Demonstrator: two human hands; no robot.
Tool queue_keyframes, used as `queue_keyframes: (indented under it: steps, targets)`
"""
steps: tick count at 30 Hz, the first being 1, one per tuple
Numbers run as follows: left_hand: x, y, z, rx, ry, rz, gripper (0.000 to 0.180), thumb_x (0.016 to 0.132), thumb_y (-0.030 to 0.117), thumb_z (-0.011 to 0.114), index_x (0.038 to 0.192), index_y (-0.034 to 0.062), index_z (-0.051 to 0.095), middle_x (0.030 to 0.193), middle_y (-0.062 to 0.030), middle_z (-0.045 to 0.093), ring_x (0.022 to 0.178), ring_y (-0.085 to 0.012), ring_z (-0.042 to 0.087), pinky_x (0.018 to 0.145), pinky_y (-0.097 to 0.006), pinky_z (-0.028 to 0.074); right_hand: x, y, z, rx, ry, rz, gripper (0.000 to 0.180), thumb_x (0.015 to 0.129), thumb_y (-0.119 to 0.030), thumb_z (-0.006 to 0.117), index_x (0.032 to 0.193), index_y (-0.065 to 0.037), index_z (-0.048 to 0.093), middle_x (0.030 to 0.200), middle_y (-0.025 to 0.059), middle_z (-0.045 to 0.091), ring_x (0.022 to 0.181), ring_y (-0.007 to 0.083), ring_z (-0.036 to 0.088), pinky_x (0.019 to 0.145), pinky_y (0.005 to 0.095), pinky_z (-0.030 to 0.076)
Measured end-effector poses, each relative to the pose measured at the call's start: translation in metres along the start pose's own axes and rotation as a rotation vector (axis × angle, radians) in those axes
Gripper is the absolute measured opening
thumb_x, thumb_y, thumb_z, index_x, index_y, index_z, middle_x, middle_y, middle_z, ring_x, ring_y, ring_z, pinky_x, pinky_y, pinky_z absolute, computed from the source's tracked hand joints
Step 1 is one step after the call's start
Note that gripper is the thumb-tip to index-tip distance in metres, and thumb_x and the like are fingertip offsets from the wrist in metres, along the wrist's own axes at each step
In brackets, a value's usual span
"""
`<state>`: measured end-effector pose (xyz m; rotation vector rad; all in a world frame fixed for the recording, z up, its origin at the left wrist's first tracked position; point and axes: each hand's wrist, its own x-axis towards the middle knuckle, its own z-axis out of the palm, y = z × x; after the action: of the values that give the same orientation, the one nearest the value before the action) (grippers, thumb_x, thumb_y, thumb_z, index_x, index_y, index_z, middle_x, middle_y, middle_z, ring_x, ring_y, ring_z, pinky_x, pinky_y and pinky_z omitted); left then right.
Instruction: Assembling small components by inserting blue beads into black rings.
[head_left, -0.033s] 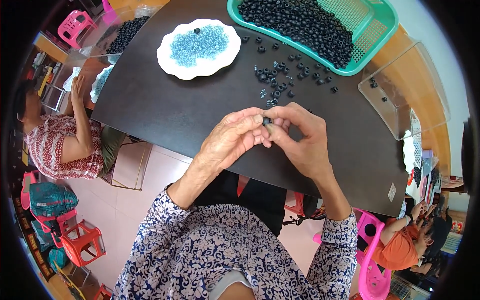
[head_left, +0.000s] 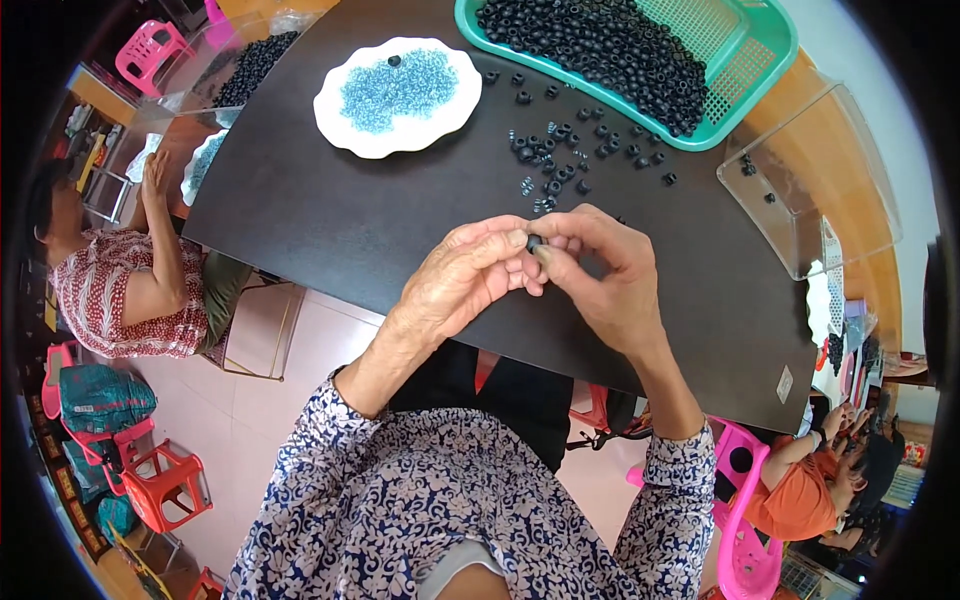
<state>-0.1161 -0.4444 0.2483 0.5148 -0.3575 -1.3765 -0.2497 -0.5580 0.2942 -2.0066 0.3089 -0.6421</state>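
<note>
Above the near edge of the dark table, my left hand [head_left: 465, 270] and my right hand [head_left: 605, 275] meet fingertip to fingertip. Between them sits a small round black plastic piece [head_left: 534, 241], which looks like a cord stopper part. Both thumbs and forefingers pinch it, and the fingers partly hide it. Just beyond my hands lie loose black pieces [head_left: 553, 188] of the same kind, some with a hole showing. Tiny metal coil springs [head_left: 527, 187] are scattered among them. Farther left, a white wavy-rimmed plate [head_left: 373, 146] bears a heap of bluish springs [head_left: 400, 92] with one black piece on top.
A green perforated basket [head_left: 745, 90] full of black pieces stands at the far right. Beside it is a clear plastic tray [head_left: 850, 190] with a few pieces. One person [head_left: 130, 290] sits at left, another in orange [head_left: 800, 495] at lower right. A pink chair [head_left: 745, 540] stands near my right arm.
My right thumb has shifted slightly, baring a little more of the black piece. All else looks the same.
</note>
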Motion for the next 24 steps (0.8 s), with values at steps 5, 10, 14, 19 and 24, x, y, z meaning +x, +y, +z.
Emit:
queue_keyframes:
  steps: [5,10,14,19,24]
  targets:
    - [0.004,-0.001,0.000,-0.053,-0.102,-0.029,0.021,0.096,0.015,0.055,0.101,-0.0043,0.060,0.080,-0.0100,0.062,0.077,-0.0203,0.062,0.072,-0.033,0.051,0.005,0.001,-0.010,0.452,-0.092,0.276,0.019,0.091,-0.002,0.062,0.108,0.001,0.068,0.078,0.0001,0.059,0.067,0.0066,0.054,0.061,0.0214,0.042]
    - [0.004,-0.003,0.001,-0.084,-0.051,-0.029,0.020,0.096,0.016,0.056,0.097,-0.0033,0.061,0.078,-0.0088,0.062,0.077,-0.0198,0.062,0.071,-0.032,0.051,0.002,0.008,-0.008,0.461,-0.066,0.307,0.022,0.090,-0.003,0.064,0.111,0.000,0.067,0.084,-0.0006,0.059,0.067,0.0059,0.051,0.062,0.0205,0.042]
    - [0.004,-0.005,-0.002,-0.078,0.016,-0.001,0.020,0.096,0.016,0.056,0.098,-0.0027,0.061,0.080,-0.0084,0.062,0.077,-0.0186,0.062,0.072,-0.032,0.051,0.002,0.006,-0.006,0.177,0.001,0.131,0.027,0.082,-0.001,0.070,0.109,-0.001,0.067,0.083,-0.0004,0.059,0.064,0.0063,0.049,0.061,0.0206,0.042]
    - [0.006,-0.008,-0.001,-0.112,0.054,0.020,0.020,0.096,0.015,0.055,0.106,-0.0015,0.059,0.090,-0.0076,0.062,0.083,-0.0158,0.062,0.077,-0.032,0.052,0.005,0.002,0.003,-0.257,0.158,-0.117,0.027,0.072,-0.001,0.074,0.097,-0.008,0.067,0.080,0.0030,0.058,0.059,0.0091,0.053,0.053,0.0227,0.045]
    - [0.004,-0.010,0.009,-0.139,0.081,0.011,0.021,0.097,0.015,0.054,0.109,-0.0018,0.057,0.092,-0.0073,0.061,0.085,-0.0147,0.061,0.080,-0.031,0.051,0.002,0.002,0.009,-0.327,0.210,-0.179,0.029,0.070,0.002,0.074,0.097,-0.004,0.066,0.082,0.0041,0.060,0.062,0.0093,0.052,0.055,0.0222,0.044]
